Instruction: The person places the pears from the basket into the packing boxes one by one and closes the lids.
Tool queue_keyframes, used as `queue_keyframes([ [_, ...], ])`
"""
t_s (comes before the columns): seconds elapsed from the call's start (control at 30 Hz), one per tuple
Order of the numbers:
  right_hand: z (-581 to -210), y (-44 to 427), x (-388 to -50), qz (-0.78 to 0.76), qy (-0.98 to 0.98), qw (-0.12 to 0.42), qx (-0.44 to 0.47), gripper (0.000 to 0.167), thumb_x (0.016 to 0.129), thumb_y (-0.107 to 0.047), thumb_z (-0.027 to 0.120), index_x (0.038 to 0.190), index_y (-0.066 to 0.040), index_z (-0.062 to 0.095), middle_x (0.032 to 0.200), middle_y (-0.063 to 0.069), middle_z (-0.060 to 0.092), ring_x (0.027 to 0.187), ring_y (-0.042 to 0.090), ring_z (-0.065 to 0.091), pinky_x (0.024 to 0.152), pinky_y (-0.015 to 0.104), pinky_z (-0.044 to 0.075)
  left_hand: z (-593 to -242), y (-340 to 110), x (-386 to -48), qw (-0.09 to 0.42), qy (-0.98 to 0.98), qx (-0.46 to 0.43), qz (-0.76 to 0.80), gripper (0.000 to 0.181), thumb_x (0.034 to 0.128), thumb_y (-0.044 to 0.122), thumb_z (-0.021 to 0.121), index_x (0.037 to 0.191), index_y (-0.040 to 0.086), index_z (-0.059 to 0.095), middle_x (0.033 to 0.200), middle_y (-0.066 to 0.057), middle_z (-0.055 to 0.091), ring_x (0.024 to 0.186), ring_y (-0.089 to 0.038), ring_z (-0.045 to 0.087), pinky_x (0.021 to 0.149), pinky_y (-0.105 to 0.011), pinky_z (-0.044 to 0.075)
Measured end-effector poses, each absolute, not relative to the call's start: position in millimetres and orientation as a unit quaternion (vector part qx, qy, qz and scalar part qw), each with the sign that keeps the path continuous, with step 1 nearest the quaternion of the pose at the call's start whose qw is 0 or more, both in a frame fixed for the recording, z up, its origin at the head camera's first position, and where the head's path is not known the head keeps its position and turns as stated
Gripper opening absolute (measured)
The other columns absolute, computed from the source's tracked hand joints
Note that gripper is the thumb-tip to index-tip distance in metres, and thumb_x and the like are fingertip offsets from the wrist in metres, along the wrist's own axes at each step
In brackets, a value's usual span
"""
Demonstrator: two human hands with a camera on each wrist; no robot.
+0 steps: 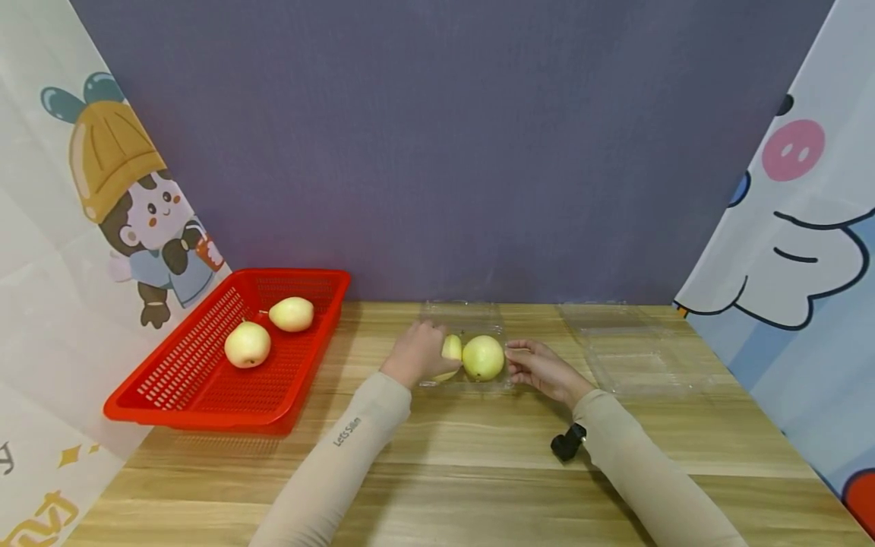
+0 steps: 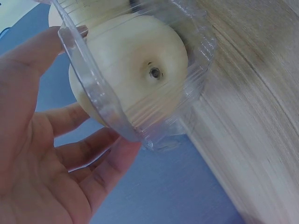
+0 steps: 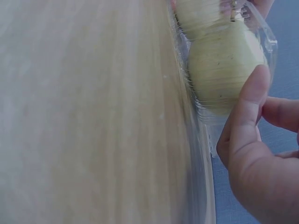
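Two pale yellow pears lie side by side in a clear plastic clamshell box (image 3: 205, 114), its lid standing open toward the back in the head view. My left hand (image 1: 418, 353) is curled over the left pear (image 2: 135, 70) and holds it at the box's left end. Part of that pear is covered by the hand in the head view; in the left wrist view it shows through the clear wall. The right pear (image 1: 483, 358) sits next to it. At the box's right end, my right hand (image 1: 543, 370) pinches the rim between thumb and fingers.
A red plastic basket (image 1: 301, 406) with two more pears, one (image 1: 247, 345) round and one (image 1: 292, 314) tapered with a stem, stands on the left. Another open clear box (image 1: 636, 365) lies to the right on the wooden table (image 1: 472, 486). A grey-blue partition (image 1: 437, 152) rises behind.
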State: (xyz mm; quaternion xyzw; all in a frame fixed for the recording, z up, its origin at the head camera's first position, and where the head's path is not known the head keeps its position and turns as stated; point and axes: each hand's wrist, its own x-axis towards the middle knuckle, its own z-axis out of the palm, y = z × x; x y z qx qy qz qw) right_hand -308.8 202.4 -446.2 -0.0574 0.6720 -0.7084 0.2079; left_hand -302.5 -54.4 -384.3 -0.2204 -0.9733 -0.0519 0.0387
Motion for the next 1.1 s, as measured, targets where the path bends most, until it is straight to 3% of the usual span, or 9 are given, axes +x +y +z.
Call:
queue_keyframes([
  [0.3,-448.4,202.5,-311.0,-0.715,0.666,0.205,-0.062,0.049,0.106,-0.011,0.048,0.144,0.009,0.025,0.095,0.007,0.054,0.077,0.011,0.055,0.066,0.022,0.053,-387.1,-65.8,-313.4,0.021,-0.965,-0.218,-0.146,0.052,0.0973,0.043,0.062,0.131,0.004,0.064,0.131,-0.015,0.062,0.12,-0.033,0.059,0.099,-0.044,0.049],
  [0.43,-449.6,202.8,-311.7,-0.717,0.663,0.207,-0.063,0.048,0.106,-0.01,0.048,0.144,0.01,0.025,0.094,0.006,0.054,0.076,0.01,0.055,0.066,0.022,0.053,-389.1,-74.3,-320.7,0.018,-0.947,-0.215,-0.236,0.039,0.1002,0.033,0.058,0.127,0.007,0.066,0.122,-0.011,0.067,0.111,-0.027,0.063,0.092,-0.043,0.052],
  [0.63,-449.8,203.5,-313.1,-0.714,0.666,0.208,-0.057,0.05,0.106,-0.012,0.049,0.145,0.009,0.025,0.095,0.007,0.054,0.076,0.01,0.056,0.066,0.022,0.053,-391.5,-85.6,-328.7,0.01,-0.92,-0.184,-0.345,0.026,0.1002,0.027,0.059,0.119,0.013,0.07,0.106,-0.005,0.069,0.095,-0.021,0.064,0.081,-0.038,0.055],
  [1.1,-446.2,203.1,-311.4,-0.716,0.664,0.209,-0.049,0.052,0.106,-0.012,0.051,0.145,0.01,0.025,0.095,0.007,0.054,0.077,0.011,0.056,0.066,0.022,0.053,-406.4,-102.1,-346.6,0.056,-0.868,-0.121,-0.478,0.024,0.0915,0.016,0.067,0.112,0.004,0.072,0.104,-0.011,0.07,0.099,-0.028,0.064,0.089,-0.042,0.052],
])
